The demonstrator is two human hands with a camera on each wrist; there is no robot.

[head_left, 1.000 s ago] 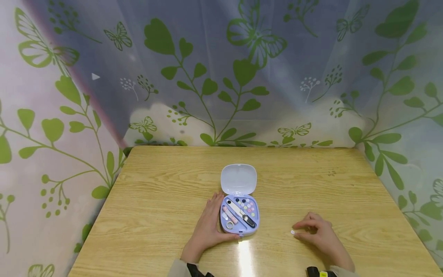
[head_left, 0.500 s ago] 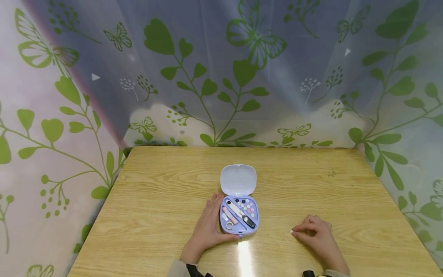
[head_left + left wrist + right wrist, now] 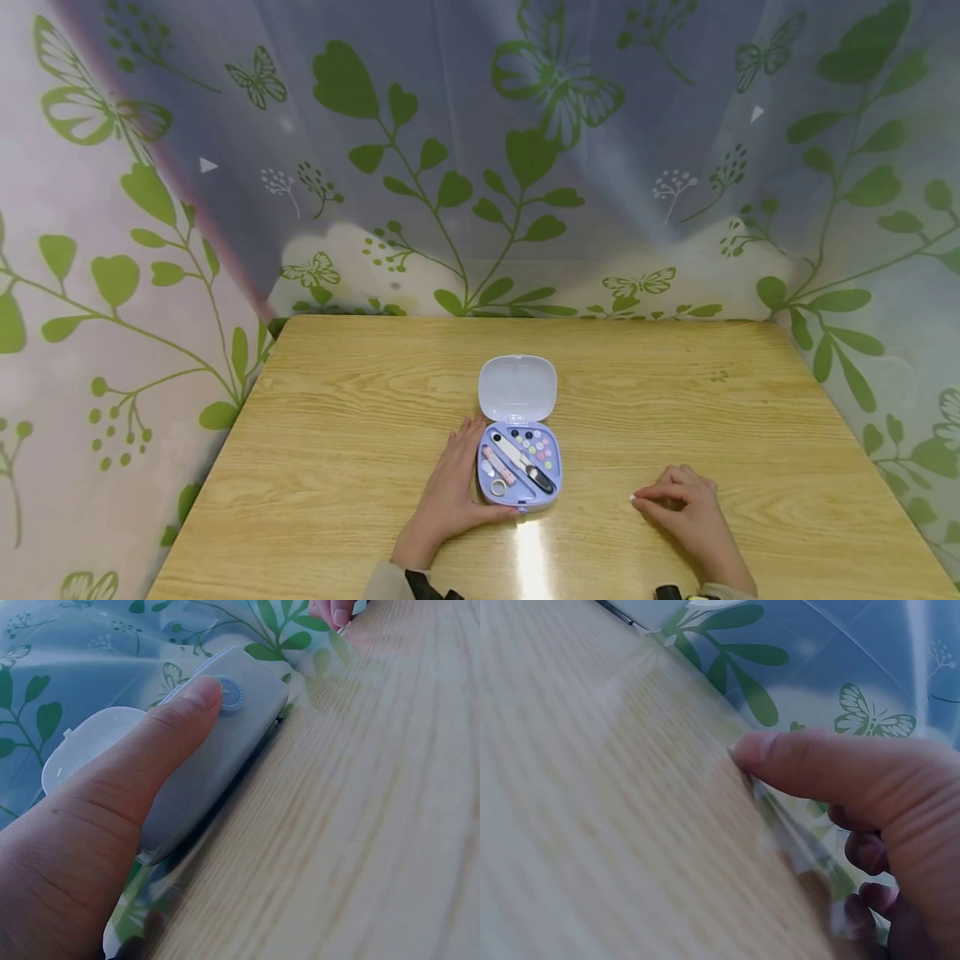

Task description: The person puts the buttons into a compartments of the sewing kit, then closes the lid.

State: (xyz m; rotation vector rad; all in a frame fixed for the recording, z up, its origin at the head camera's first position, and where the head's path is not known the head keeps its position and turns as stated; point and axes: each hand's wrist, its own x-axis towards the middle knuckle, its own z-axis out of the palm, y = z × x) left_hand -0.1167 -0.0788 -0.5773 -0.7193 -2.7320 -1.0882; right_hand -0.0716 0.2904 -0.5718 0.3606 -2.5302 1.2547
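Observation:
A lilac sewing box (image 3: 542,498) stands on the table, its white lid (image 3: 517,388) tipped back. My left hand (image 3: 448,492) holds it at the near left corner, fingers along its left side and thumb across the front. In the left wrist view the thumb (image 3: 161,731) lies against the box front (image 3: 217,754), its tip at a round blue latch (image 3: 230,693). To the right, my right hand (image 3: 690,504) pinches a small white button (image 3: 633,497) between thumb and finger, low at the tabletop. Behind the thumb (image 3: 810,761) in the right wrist view, the button is mostly hidden.
Inside the box are small coloured buttons (image 3: 538,450), a white-and-black tool like thread snips (image 3: 517,457), a pink stick (image 3: 498,467) and a ring (image 3: 498,487). The wooden table (image 3: 360,400) meets a patterned cloth backdrop (image 3: 480,167) at the back and sides.
My right thumb and finger have drawn together on the white button, and the hand has shifted slightly left. The left hand and the box have not moved.

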